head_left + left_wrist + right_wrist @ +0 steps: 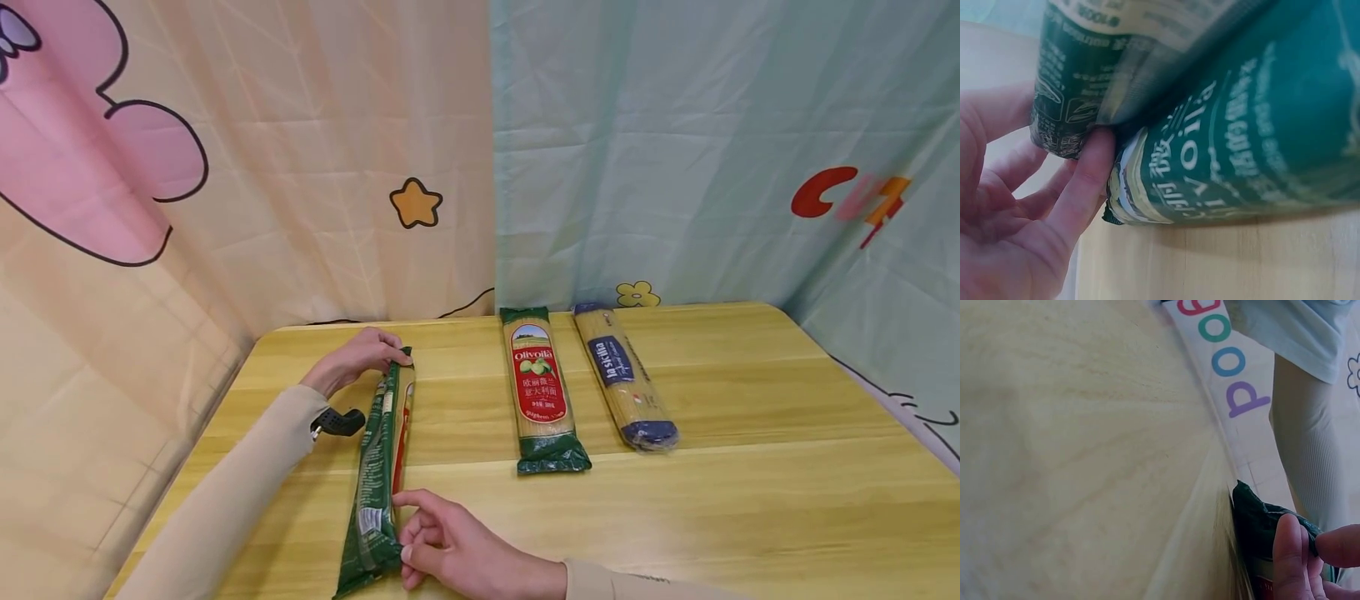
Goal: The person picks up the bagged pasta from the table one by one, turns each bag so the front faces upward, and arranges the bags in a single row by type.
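Note:
A green and clear packet of spaghetti [372,475] lies at the table's left, tipped up on its long edge, its printed back facing left and a strip of red label showing on the right. At its far end my left hand [358,353] grips the green wrapper; the left wrist view shows the thumb and fingers round that end of the packet [1222,137]. My right hand [461,546] pinches the crumpled near end between thumb and fingers, its index finger reaching along the packet's side. In the right wrist view, fingertips [1288,544] hold the dark green wrapper [1257,519].
A red-labelled Olivoilà spaghetti packet [538,392] lies flat mid-table. Right of it is a blue-ended La Sicilia pasta packet [626,379], slightly slanted. Printed curtains [337,167] hang behind the wooden table [735,517]. A black wrist camera [337,422] sits at my left wrist.

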A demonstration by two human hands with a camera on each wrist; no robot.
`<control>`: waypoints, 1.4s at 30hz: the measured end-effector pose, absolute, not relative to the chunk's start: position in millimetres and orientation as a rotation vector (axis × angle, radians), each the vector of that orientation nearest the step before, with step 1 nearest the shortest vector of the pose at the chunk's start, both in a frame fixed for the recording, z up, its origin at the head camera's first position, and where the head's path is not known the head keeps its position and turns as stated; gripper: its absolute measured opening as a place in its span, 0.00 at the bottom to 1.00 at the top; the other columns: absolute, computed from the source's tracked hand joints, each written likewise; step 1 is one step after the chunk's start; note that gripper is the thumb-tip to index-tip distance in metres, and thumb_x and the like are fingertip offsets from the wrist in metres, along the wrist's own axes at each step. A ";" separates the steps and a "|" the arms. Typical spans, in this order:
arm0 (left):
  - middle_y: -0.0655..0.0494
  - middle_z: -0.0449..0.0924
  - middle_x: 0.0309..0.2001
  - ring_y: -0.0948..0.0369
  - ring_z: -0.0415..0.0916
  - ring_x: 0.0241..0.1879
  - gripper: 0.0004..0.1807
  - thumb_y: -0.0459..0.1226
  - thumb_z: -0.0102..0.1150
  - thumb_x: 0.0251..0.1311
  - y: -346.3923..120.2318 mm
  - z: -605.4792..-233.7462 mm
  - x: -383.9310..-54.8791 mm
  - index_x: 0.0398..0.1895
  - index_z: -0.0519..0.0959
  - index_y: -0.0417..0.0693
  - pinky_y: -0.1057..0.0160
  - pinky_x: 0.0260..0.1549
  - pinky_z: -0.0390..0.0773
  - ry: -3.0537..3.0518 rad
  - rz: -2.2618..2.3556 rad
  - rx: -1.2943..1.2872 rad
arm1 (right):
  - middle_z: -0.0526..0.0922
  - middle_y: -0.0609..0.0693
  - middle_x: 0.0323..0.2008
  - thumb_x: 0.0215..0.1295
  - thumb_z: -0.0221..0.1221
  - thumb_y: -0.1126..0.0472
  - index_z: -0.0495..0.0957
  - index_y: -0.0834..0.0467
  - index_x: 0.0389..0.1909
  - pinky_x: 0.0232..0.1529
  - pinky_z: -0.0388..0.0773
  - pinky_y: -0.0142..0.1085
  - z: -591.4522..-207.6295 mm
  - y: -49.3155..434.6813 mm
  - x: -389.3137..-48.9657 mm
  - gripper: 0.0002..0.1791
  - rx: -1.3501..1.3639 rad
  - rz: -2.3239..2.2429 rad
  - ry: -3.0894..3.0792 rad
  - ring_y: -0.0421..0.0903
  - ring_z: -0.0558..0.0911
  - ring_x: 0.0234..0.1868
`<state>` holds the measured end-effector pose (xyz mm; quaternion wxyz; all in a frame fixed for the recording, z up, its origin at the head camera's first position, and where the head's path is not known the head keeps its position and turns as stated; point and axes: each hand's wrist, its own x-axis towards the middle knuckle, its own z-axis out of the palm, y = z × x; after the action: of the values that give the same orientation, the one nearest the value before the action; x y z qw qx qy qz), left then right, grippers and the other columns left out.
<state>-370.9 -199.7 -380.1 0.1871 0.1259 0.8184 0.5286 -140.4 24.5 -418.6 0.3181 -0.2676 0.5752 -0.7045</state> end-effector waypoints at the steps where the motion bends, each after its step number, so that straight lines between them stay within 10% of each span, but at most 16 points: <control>1: 0.54 0.66 0.21 0.58 0.68 0.26 0.16 0.30 0.62 0.60 -199.4 -379.9 -370.5 0.17 0.68 0.44 0.61 0.31 0.72 2.297 1.495 0.355 | 0.75 0.47 0.36 0.71 0.49 0.73 0.60 0.62 0.69 0.40 0.81 0.34 -418.5 24.4 -140.3 0.27 -0.711 -1.852 1.517 0.39 0.81 0.34; 32: 0.48 0.86 0.43 0.58 0.83 0.44 0.09 0.32 0.62 0.62 -202.1 -395.6 -371.5 0.25 0.74 0.42 0.60 0.39 0.79 2.287 1.663 0.305 | 0.71 0.44 0.34 0.75 0.46 0.69 0.59 0.63 0.73 0.42 0.80 0.31 -417.0 23.9 -143.8 0.27 -0.820 -1.790 1.546 0.37 0.80 0.32; 42: 0.51 0.85 0.46 0.56 0.80 0.37 0.08 0.33 0.61 0.63 -200.4 -393.7 -366.6 0.29 0.73 0.44 0.61 0.23 0.78 2.235 1.670 0.225 | 0.74 0.45 0.35 0.69 0.56 0.68 0.67 0.62 0.67 0.40 0.79 0.30 -415.0 18.7 -139.1 0.26 -0.658 -1.862 1.607 0.38 0.78 0.34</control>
<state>-366.6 -200.4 -393.7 0.1704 0.0792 0.7868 0.5879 -139.1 18.7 -415.0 0.2935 -0.2469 0.6033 -0.6992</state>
